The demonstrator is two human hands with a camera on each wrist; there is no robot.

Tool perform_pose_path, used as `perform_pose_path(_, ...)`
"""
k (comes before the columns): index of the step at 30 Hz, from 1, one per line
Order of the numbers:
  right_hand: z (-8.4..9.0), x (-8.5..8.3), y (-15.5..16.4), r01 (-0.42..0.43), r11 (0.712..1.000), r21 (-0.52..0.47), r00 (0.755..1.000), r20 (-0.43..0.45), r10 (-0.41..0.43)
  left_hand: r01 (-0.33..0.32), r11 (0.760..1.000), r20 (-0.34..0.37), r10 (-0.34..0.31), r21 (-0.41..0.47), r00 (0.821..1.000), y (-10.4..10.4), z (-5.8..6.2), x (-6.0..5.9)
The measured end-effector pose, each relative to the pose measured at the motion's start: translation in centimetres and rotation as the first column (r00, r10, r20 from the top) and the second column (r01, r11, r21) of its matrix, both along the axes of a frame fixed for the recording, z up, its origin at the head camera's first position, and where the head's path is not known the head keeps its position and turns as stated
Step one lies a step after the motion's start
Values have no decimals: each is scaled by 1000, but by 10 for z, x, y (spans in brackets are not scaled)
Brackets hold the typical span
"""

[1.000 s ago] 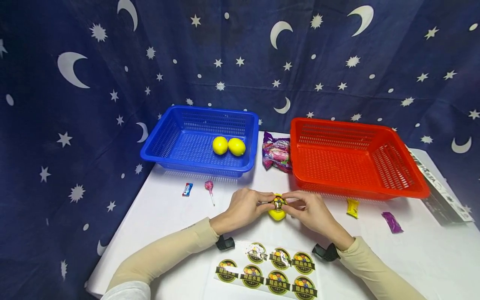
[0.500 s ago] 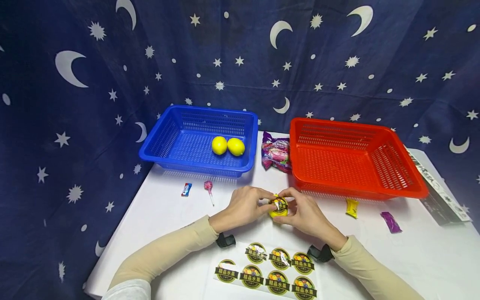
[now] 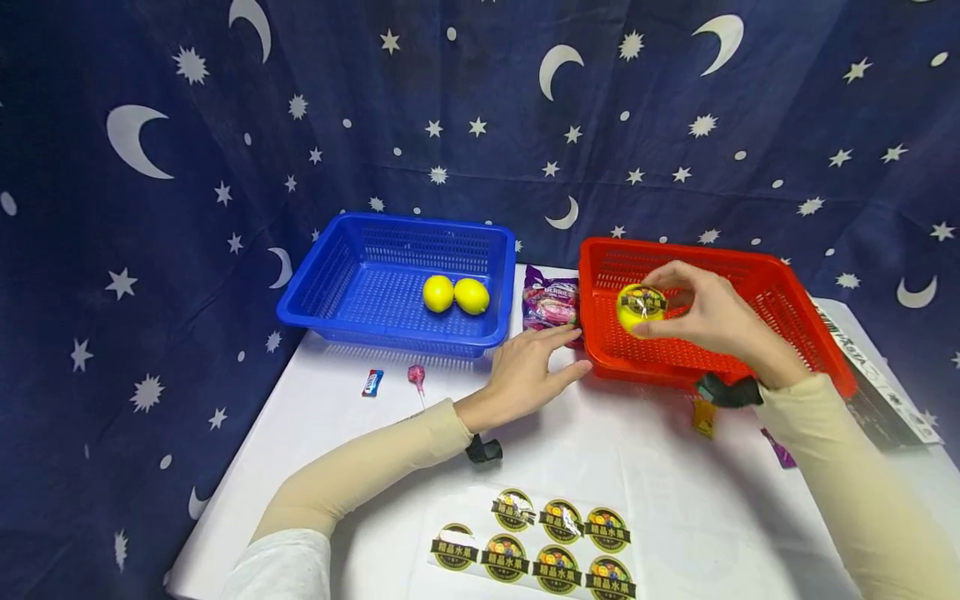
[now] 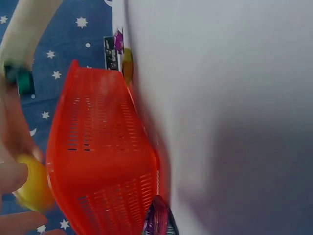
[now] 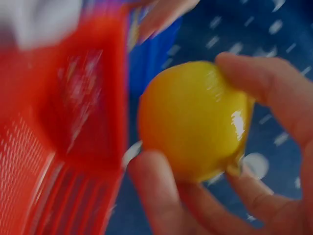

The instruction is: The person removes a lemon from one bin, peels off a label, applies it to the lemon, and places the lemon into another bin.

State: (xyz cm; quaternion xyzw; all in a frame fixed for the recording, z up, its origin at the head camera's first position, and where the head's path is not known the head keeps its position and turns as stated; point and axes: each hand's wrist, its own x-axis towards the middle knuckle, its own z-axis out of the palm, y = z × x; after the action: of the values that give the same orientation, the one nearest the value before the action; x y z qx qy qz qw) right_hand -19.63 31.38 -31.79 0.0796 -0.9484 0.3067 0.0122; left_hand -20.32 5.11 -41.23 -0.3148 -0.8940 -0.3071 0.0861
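My right hand (image 3: 675,304) grips a yellow lemon (image 3: 640,307) (image 5: 193,120) with a round sticker on it, held above the left part of the red basket (image 3: 817,367) (image 4: 98,161). My left hand (image 3: 536,362) hovers open over the white table (image 3: 330,417), fingers straight, close to the red basket's front left corner and a purple snack bag (image 3: 551,302). In the left wrist view the lemon (image 4: 34,188) shows blurred beside the basket. A sticker sheet (image 3: 536,542) with several round labels lies at the table's front.
A blue basket (image 3: 315,287) at the back left holds two lemons (image 3: 455,295). A small blue candy (image 3: 371,382) and a pink lollipop (image 3: 417,377) lie in front of it. A yellow sweet (image 3: 703,417) and a purple sweet (image 3: 776,446) lie by my right forearm. A dark box (image 3: 877,392) sits at the right edge.
Both hands held the stickered lemon at the table's middle. Now the right hand has carried it up over the red basket, and the left hand has let go and moved toward the snack bag.
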Motion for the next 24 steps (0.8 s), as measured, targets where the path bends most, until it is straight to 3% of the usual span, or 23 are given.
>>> perform_pose_path(4,-16,-57,16,-13,998,66,995,96,7,-6,998,-17,5,-61,1000,17,1,-5)
perform_pose_path(8,-44,-87,23,-55,995,83,979,198,38,-26,994,-35,23,-103,999,26,-2,-4)
perform_pose_path(14,-64,-95,23,-130,986,104,951,295,94,-33,995,-74,26,-89,997,28,-4,-2)
perform_pose_path(24,-68,-102,17,-155,980,122,941,320,109,-30,998,-78,25,-58,997,27,-3,-7)
